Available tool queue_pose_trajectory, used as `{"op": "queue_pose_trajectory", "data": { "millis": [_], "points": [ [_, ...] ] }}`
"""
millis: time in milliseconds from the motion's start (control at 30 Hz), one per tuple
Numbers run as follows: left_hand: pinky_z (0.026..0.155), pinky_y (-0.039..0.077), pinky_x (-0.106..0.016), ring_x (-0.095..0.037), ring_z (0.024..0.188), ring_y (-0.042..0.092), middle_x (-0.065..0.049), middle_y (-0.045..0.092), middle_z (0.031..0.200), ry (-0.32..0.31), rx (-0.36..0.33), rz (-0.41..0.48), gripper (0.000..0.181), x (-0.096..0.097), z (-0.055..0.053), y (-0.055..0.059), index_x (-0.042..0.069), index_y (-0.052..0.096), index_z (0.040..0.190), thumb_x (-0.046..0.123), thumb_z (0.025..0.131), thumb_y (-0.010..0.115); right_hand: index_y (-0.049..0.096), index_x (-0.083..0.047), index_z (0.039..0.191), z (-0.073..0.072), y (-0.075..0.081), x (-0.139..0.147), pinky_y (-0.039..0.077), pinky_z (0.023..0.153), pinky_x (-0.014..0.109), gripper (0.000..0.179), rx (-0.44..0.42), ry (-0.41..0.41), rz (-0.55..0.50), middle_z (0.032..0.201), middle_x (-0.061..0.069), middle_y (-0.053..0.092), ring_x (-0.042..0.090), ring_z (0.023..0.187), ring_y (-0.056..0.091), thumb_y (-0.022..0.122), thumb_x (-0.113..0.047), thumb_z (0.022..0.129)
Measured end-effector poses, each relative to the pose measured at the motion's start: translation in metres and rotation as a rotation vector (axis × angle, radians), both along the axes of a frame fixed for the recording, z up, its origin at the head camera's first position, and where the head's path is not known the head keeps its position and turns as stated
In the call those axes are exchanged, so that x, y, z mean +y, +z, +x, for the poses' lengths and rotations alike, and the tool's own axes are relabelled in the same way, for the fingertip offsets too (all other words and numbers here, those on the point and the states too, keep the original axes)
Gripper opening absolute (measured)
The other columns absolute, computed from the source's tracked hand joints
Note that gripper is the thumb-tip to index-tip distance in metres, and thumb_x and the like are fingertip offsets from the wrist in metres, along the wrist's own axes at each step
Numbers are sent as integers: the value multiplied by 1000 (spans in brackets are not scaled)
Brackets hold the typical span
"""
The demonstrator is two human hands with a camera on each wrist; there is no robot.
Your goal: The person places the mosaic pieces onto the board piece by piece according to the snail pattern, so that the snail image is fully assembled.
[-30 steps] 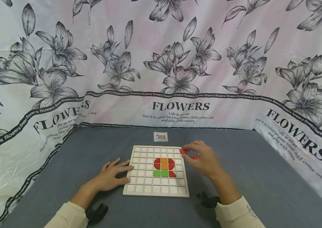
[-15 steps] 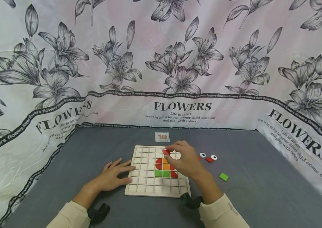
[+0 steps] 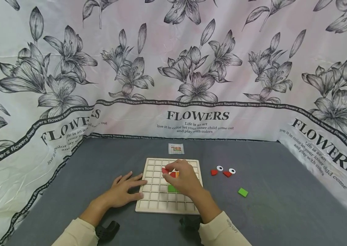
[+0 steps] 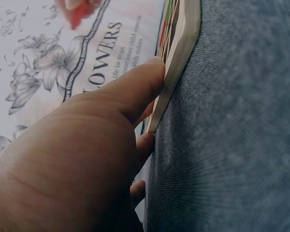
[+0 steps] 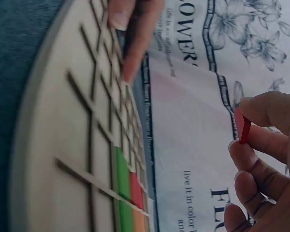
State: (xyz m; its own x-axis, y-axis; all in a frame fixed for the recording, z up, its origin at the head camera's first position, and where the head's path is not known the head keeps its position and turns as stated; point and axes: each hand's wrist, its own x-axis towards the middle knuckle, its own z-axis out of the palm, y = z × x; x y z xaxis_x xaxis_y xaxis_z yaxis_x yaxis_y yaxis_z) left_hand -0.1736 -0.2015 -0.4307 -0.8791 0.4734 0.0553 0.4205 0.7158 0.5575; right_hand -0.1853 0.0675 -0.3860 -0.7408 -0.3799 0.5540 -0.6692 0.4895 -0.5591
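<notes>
My right hand (image 3: 184,179) pinches a small red tile (image 5: 240,124) between thumb and fingertips, holding it above the grid board (image 3: 153,200). The pale wooden board lies flat, divided into square cells. Part of a green tile (image 3: 171,188), a red tile (image 3: 172,175) and a strip of orange (image 3: 177,174) show in its cells; the right hand hides the rest of the pattern. My left hand (image 3: 121,192) lies at the board's left edge with fingers spread, its thumb (image 4: 147,77) touching the wooden side in the left wrist view.
Right of the board lie two loose red tiles (image 3: 227,174), two white ring-like pieces with dark centres (image 3: 219,168) and a green tile (image 3: 243,192). A small printed card (image 3: 176,148) is behind the board. A flower-print curtain (image 3: 198,119) surrounds the grey tabletop.
My right hand has carried the red tile leftward from the board's right edge to over its middle, uncovering the loose pieces on the right. The left hand stays at the board's edge.
</notes>
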Motion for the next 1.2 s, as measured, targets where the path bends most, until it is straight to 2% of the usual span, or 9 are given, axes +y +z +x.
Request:
{"op": "queue_pose_trajectory", "data": {
  "millis": [267, 433, 633, 867, 1200],
  "points": [
    [107, -3, -61, -39, 143, 10, -4, 36, 152, 9, -7, -6, 54, 0, -1, -3, 25, 56, 140, 50, 92, 61, 75, -9, 96, -1, -20, -7, 47, 73, 34, 14, -36, -51, 173, 91, -2, 66, 19, 88, 54, 74, -17, 85],
    [106, -3, -62, -40, 142, 9, -6, 35, 152, 1, -9, 4, 55, -1, 0, -1, 23, 55, 140, 49, 92, 61, 76, -11, 92, -2, -25, -8, 46, 70, 33, 10, -15, -30, 214, 86, -3, 65, 17, 83, 52, 74, -17, 84],
    [106, -3, -63, -41, 142, 10, -7, 34, 152, -7, 3, -1, 55, -1, -2, -1, 22, 54, 141, 49, 93, 61, 75, -12, 96, -2, -34, -7, 45, 77, 37, 16, -7, -39, 339, 92, -2, 66, 18, 85, 52, 73, -23, 85],
    [106, -2, -63, -41, 142, 10, -7, 35, 152, -7, 21, -6, 55, 0, -2, 1, 23, 55, 140, 49, 92, 61, 74, -12, 95, -4, -40, -5, 43, 80, 42, 15, -3, -50, 365, 91, -2, 62, 20, 88, 51, 73, -23, 84],
    [106, -2, -62, -40, 143, 9, -8, 34, 152, -8, 5, -1, 55, -2, 0, 0, 22, 55, 140, 49, 92, 61, 76, -16, 93, -6, -43, -6, 42, 81, 41, 13, -75, -47, 393, 94, -4, 58, 20, 91, 48, 73, -27, 86]
  ]
}}
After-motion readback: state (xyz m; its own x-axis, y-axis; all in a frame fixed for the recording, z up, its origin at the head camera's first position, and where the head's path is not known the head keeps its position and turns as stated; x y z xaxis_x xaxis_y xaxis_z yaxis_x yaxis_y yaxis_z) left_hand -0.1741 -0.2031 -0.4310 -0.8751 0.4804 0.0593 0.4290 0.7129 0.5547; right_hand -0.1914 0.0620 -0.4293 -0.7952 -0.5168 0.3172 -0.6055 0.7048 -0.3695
